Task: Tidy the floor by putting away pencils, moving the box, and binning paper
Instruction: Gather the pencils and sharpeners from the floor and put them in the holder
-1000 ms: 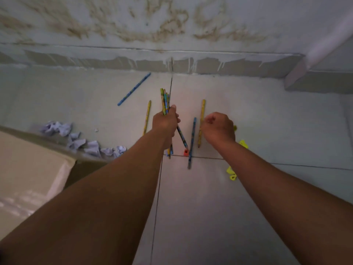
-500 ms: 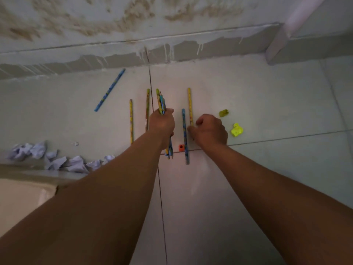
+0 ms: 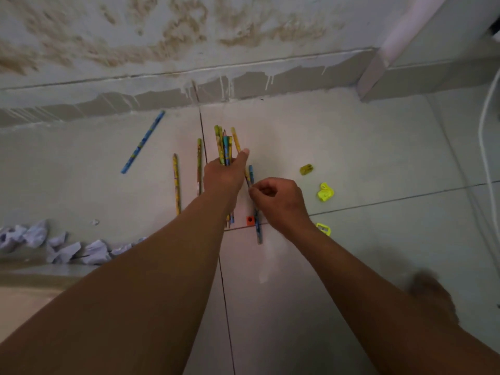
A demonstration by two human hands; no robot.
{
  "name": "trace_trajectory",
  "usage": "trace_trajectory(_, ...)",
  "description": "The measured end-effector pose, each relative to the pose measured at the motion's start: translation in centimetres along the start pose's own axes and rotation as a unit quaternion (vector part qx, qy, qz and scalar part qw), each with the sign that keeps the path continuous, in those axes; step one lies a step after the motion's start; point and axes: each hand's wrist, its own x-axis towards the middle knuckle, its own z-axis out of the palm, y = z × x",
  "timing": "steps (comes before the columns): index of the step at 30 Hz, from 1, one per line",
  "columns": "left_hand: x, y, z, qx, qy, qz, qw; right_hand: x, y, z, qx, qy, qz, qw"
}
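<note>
My left hand [image 3: 224, 177] grips a bundle of several yellow and blue pencils [image 3: 224, 144], thumb stretched out to the right. My right hand [image 3: 276, 201] pinches the lower end of a yellow pencil [image 3: 236, 139], which leans against the bundle under that thumb. A blue pencil [image 3: 257, 226] lies on the tile partly under my right hand. More loose pencils lie to the left: a yellow one [image 3: 176, 185], a yellow-green one [image 3: 199, 161] and a blue one [image 3: 143, 142] near the wall. Crumpled paper balls [image 3: 62, 247] sit at the left. A box corner [image 3: 16, 301] shows at lower left.
Small sharpeners lie around my right hand: orange [image 3: 250, 220], dark yellow [image 3: 306, 169], neon yellow [image 3: 325, 192] and another yellow [image 3: 323, 228]. A stained wall with skirting [image 3: 162, 96] runs across the back. A white cable [image 3: 484, 131] hangs at the right edge.
My right hand lifted the yellow pencil off the floor and brought it against the bundle in my left hand. The left thumb opened over it. The view shifted slightly.
</note>
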Motion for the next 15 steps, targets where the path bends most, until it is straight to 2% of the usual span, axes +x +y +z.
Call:
trace_trajectory(8, 1.3, -0.6, -1.5, 0.015, 0.014, -0.015, 1.000, 0.3, -1.0, 0.8, 0.046, -0.049, -0.007, 0.998)
trace_trajectory(10, 2.0, -0.8, -1.6, 0.006, 0.020, -0.019, 1.000, 0.9, -0.9, 1.2, 0.005, -0.002, -0.005, 1.000)
trace_trajectory(12, 2.4, -1.2, -1.7, -0.016, 0.020, -0.019, 0.999, 1.4, -0.6, 1.3, -0.059, 0.056, 0.041, 0.996)
trace_trajectory(15, 2.2, -1.3, -1.9, -0.038, 0.010, -0.034, 0.999, 2.1, 0.2, 1.7, -0.161, 0.045, 0.107, 0.980)
